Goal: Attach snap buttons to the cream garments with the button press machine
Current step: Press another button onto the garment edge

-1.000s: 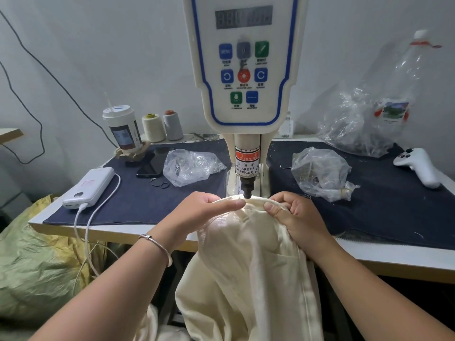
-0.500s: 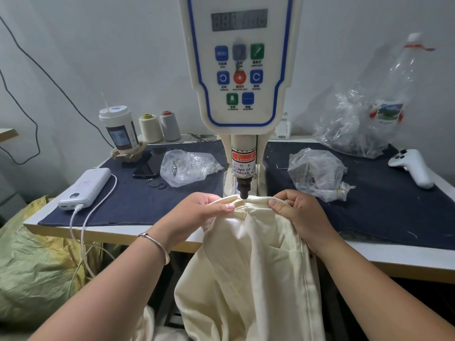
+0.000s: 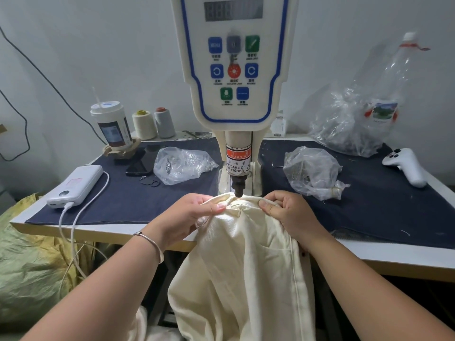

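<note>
Positioning step: cream garment [image 3: 246, 267], waistband edge under the button press machine [image 3: 234, 94] punch [image 3: 238, 190], pinched taut by left hand [image 3: 194, 212] and right hand [image 3: 285, 212]; next move likely needs fingers kept beside the punch.

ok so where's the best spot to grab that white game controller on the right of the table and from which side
Take the white game controller by its long handle, the part that points toward the near table edge, coming from above with fingers wrapping both flanks. It lies flat on the dark blue cloth with open space around it, and the handle is narrow and rounded, while the far end carries the buttons.
</note>
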Tool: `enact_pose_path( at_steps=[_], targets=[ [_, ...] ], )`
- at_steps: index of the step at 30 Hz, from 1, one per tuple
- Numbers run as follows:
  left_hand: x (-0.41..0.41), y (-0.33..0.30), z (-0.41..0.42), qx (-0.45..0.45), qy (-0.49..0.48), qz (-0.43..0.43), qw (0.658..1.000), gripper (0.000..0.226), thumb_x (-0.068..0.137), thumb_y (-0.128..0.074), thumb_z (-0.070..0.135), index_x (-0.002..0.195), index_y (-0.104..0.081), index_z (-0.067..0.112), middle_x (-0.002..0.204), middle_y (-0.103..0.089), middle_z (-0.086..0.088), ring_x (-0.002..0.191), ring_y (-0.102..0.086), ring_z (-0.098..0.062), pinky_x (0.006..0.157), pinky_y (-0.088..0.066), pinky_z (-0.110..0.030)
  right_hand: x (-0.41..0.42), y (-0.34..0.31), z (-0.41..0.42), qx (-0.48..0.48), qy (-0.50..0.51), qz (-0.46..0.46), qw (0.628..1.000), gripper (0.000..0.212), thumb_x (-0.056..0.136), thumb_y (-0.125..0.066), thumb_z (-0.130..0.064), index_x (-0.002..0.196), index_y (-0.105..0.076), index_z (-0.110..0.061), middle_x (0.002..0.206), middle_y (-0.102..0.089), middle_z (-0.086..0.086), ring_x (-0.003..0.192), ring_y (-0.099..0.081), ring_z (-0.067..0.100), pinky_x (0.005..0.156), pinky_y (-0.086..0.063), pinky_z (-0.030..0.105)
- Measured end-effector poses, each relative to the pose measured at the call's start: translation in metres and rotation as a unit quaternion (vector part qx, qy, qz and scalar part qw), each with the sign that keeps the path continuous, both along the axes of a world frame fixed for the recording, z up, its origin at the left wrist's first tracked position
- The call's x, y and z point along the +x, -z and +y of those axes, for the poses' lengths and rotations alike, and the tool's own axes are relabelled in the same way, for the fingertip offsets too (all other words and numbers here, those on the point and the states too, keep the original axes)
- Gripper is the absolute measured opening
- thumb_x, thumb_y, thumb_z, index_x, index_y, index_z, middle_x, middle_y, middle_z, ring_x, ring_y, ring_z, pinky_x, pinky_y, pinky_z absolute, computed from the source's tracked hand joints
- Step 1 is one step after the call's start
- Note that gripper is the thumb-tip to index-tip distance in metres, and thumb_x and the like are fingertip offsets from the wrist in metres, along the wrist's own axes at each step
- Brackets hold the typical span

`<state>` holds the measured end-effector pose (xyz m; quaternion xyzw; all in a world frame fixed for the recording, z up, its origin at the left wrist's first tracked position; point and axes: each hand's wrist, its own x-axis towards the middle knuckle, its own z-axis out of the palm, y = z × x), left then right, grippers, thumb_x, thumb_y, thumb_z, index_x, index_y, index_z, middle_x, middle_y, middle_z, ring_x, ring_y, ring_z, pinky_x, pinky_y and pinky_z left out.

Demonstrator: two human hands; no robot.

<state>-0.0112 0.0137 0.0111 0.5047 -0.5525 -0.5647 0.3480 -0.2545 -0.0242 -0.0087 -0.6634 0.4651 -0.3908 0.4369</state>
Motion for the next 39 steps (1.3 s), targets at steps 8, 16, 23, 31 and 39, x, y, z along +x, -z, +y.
enact_pose_path(
  at_steps=[8, 16, 23, 31, 39],
  targets=[
    [-0.001, -0.005, 0.004, -0.003, -0.010, -0.014, 1.000, 0.061, 0.080, -0.070, 0.038, 0.115, -0.065, -0.011, 0.112, -0.067, -0.033, 0.094, -0.063, -0.030, 0.086, -0.049, -0.041, 0.001, 0.001, 0.001, -0.004, 0.010, -0.061, 0.998, 0.013, 0.086, -0.070, -0.018, 0.078, -0.071, -0.008, 0.062, -0.052, 0.013, 0.060, -0.045, 0.021, 0.064, -0.038, 0.031],
    [-0.011, -0.013, 0.006, -0.033, -0.065, -0.108, 0.991, 0.077, 0.058, -0.075, 0.067, 0.072, -0.058, -0.007, 0.071, -0.032, -0.007, 0.065, -0.028, -0.016, 0.065, -0.024, -0.029, 0.001, -0.003, 0.004, 0.006, -0.003, -0.096, 0.995, 0.013, 0.086, -0.071, -0.017, 0.080, -0.071, -0.005, 0.064, -0.048, 0.015, 0.063, -0.041, 0.024, 0.067, -0.036, 0.033],
    [-0.013, -0.011, 0.001, -0.047, -0.096, -0.127, 0.986, 0.093, 0.053, -0.073, 0.071, 0.088, -0.063, -0.015, 0.079, -0.043, -0.009, 0.079, -0.033, -0.023, 0.076, -0.030, -0.029, -0.001, -0.003, 0.003, 0.020, -0.009, -0.105, 0.994, 0.015, 0.086, -0.072, -0.016, 0.079, -0.070, -0.003, 0.061, -0.042, 0.011, 0.064, -0.035, 0.024, 0.068, -0.032, 0.034],
    [-0.006, -0.007, 0.004, -0.042, -0.060, -0.098, 0.992, 0.055, 0.071, -0.071, 0.047, 0.092, -0.074, -0.004, 0.084, -0.065, -0.011, 0.080, -0.053, -0.019, 0.085, -0.038, -0.034, 0.001, -0.003, 0.000, 0.028, -0.026, -0.066, 0.997, 0.015, 0.088, -0.070, -0.018, 0.083, -0.070, -0.003, 0.068, -0.048, 0.015, 0.068, -0.041, 0.023, 0.071, -0.036, 0.034],
    [-0.006, -0.003, 0.002, -0.016, -0.052, 0.002, 0.999, 0.044, 0.076, -0.073, 0.029, 0.093, -0.069, -0.012, 0.083, -0.067, -0.015, 0.071, -0.062, -0.020, 0.065, -0.046, -0.024, 0.002, -0.001, -0.003, 0.017, -0.015, -0.042, 0.999, 0.015, 0.088, -0.069, -0.017, 0.080, -0.069, -0.005, 0.068, -0.052, 0.017, 0.067, -0.045, 0.023, 0.070, -0.039, 0.034]
  ],
)
